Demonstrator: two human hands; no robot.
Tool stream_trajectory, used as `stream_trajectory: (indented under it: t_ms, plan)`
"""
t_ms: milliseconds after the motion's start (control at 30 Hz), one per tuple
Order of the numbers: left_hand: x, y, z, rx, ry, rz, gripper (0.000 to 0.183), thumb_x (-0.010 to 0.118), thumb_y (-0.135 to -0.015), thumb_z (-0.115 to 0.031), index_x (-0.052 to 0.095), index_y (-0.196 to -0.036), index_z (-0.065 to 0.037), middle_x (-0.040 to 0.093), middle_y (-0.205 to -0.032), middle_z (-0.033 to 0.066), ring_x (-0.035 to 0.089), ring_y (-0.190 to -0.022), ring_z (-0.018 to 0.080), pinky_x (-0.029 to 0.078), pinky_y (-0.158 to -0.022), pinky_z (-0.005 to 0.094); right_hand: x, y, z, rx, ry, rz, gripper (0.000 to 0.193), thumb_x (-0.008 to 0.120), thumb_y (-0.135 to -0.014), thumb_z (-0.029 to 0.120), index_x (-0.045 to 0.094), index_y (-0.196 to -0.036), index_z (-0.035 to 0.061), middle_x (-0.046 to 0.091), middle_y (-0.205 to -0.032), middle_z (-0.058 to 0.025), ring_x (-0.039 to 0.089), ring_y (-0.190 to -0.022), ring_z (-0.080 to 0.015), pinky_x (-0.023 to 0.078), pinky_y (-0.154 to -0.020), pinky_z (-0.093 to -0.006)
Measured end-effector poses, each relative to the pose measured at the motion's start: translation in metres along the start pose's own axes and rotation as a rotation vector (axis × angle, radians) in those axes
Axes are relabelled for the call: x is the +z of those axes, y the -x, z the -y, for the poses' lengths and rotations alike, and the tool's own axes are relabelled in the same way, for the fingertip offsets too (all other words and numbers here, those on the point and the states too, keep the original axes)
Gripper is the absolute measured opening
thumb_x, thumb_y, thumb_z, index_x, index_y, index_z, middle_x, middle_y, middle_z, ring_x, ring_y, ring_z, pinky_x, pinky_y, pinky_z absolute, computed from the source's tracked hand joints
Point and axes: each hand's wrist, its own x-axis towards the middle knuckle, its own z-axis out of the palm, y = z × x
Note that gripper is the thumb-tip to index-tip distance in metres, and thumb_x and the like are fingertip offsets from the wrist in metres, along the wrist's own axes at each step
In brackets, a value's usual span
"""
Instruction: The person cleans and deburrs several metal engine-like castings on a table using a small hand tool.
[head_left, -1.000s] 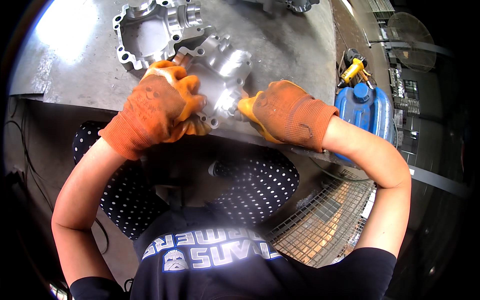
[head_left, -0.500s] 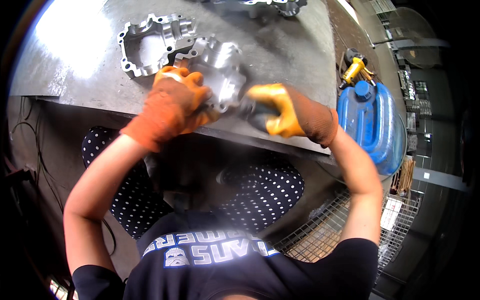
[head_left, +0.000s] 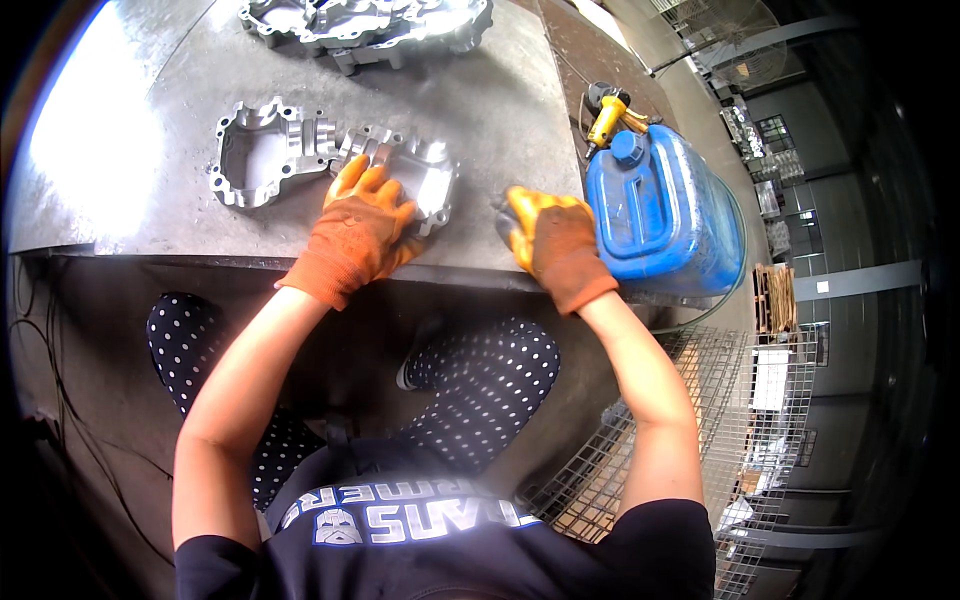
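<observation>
My left hand, in an orange glove, grips the near left side of a shiny metal casting at the table's front edge. Its thumb is on the near side, and the fingers reach over the part. To the right, apart from the casting, my gloved right hand is closed around a dark tool. The glove hides most of that tool, so its kind does not show. Left of the held casting lies another casting with a large opening, close against it.
More metal castings are grouped on the far side of the grey metal table. A blue jerrycan stands at the right edge, with a yellow power tool behind it. A wire mesh basket is below right.
My right hand has drawn back from the casting, leaving a gap. My left hand stays on the casting. The whole view has shifted, showing more castings at the far side.
</observation>
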Motion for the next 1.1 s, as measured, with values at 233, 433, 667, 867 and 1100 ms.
stream_trajectory:
  t_ms: [233, 433, 667, 867, 1100]
  plan:
    - [0.009, -0.007, -0.005, -0.009, -0.057, -0.013, 0.038, 0.075, -0.075, -0.049, 0.074, -0.093, -0.015, 0.066, -0.097, 0.0062, 0.059, -0.107, 0.028, 0.038, -0.106, 0.044, 0.005, -0.048, 0.015, -0.103, 0.263, 0.101, 0.012, 0.068, -0.084, 0.021, 0.066, -0.088, 0.0105, 0.072, -0.079, -0.013, 0.071, -0.073, -0.0318, 0.053, -0.067, -0.0452]
    - [0.012, -0.004, -0.003, -0.027, -0.033, -0.003, 0.043, 0.07, -0.08, -0.055, 0.075, -0.087, -0.013, 0.066, -0.097, 0.006, 0.057, -0.108, 0.0272, 0.035, -0.108, 0.0427, 0.0, -0.066, 0.032, -0.237, 0.516, 0.221, 0.004, 0.066, -0.08, 0.012, 0.068, -0.084, 0.0123, 0.073, -0.078, -0.0079, 0.073, -0.075, -0.0253, 0.051, -0.068, -0.0394]
    - [0.01, -0.004, -0.007, -0.07, 0.053, -0.052, 0.037, 0.074, -0.078, -0.05, 0.074, -0.083, -0.013, 0.066, -0.095, 0.0065, 0.057, -0.106, 0.0272, 0.036, -0.106, 0.0424, -0.009, -0.057, 0.044, -0.255, 0.493, 0.339, 0.005, 0.066, -0.081, 0.013, 0.068, -0.086, 0.012, 0.073, -0.081, -0.0088, 0.073, -0.075, -0.0259, 0.05, -0.067, -0.0403]
    - [-0.007, -0.009, 0.0, -0.077, 0.258, -0.079, 0.05, 0.078, -0.077, -0.032, 0.067, -0.122, -0.015, 0.067, -0.118, 0.0124, 0.06, -0.117, 0.033, 0.041, -0.11, 0.0426, -0.024, -0.009, 0.041, 0.046, -0.034, 0.302, 0.022, 0.061, -0.095, 0.032, 0.069, -0.093, 0.0113, 0.074, -0.091, -0.0166, 0.072, -0.086, -0.0357, 0.053, -0.076, -0.0445]
    - [-0.061, -0.032, 0.12, -0.209, -0.11, 0.131, 0.041, 0.068, -0.089, -0.037, 0.066, -0.127, -0.022, 0.065, -0.127, 0.0124, 0.059, -0.121, 0.0353, 0.044, -0.106, 0.0436, 0.016, 0.005, 0.106, 0.274, -1.435, 0.316, 0.022, 0.048, -0.096, -0.002, 0.06, -0.116, 0.0, 0.066, -0.094, -0.0071, 0.061, -0.074, -0.0124, 0.05, -0.06, -0.0285]
